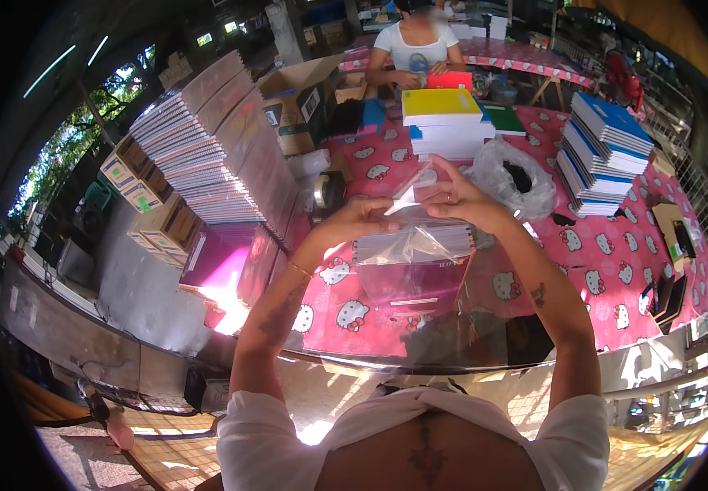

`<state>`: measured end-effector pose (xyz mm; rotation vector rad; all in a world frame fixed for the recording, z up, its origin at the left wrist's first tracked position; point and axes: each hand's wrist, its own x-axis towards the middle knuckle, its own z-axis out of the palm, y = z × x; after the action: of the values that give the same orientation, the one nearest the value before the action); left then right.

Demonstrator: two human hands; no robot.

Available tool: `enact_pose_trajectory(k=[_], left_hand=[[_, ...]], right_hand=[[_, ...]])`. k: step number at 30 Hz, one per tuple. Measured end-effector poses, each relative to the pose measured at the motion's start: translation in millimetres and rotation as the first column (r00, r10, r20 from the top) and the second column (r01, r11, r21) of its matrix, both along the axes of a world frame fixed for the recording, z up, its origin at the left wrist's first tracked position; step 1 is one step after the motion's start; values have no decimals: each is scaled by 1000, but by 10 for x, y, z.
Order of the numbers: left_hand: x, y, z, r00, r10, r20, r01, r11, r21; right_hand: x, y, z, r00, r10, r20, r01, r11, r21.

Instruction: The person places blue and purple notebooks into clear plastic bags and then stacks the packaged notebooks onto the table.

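In front of me stands a stack of spiral notebooks [415,282] with a magenta cover facing me, partly inside a clear plastic bag [419,245]. My left hand [358,219] pinches the bag's loose upper edge, just above the notebooks' top left. On the other side, my right hand [468,200] holds the same plastic between thumb and fingers, with the index finger raised along it. The film bunches and shines between both hands. Glare hides exactly where the fingertips press.
A tall stack of spiral notebooks [206,155] rises at left, near cardboard boxes [157,221]. White-paged books with a yellow cover [442,102], a roll of clear plastic [513,180] and blue-covered books [603,155] stand farther back. Across the table [354,315] a person [419,49] handles something.
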<state>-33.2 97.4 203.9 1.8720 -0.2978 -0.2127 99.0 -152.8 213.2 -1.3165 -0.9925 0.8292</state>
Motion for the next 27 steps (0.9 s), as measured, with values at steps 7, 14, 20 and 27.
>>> enact_pose_trajectory(k=[7,14,20,27], left_hand=[[97,-47,-31,979,202,-19,-203,973,-111],[11,-156,132,996,58,74,-49,991,-125],[-109,-68,133,987,-30,157,36,999,-31],[-784,-167,-19,859,-24,511,-274,823,498]], right_hand=[[-201,10,62,565,-367,739,491,869,57],[-184,83,256,883,-317,346,269,946,181],[238,-242,-136,902,153,403,-11,943,-333],[-649,-439,-19,689,-34,724,146,985,-92]])
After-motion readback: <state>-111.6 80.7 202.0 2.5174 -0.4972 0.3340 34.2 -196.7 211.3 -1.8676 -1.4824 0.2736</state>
